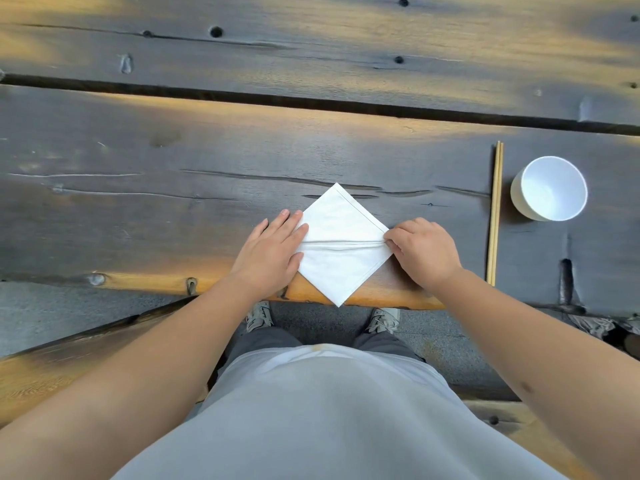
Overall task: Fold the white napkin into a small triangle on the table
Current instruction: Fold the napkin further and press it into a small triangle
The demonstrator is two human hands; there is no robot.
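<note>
Okay, white napkin (341, 233) lies as a diamond at the near tabletop (173, 188) edge, near corner overhanging. Left hand (272, 249) presses flat on its left corner, fingers straight. Right hand (424, 251) pinches the right corner at the crease. Chopsticks (495, 213) and white bowl (550, 188) sit right.

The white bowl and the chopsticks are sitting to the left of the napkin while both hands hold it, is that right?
Not quite. In the head view the white bowl and chopsticks sit right of the napkin, beyond the right hand. Both hands are on it; the left hand lies flat.
</note>
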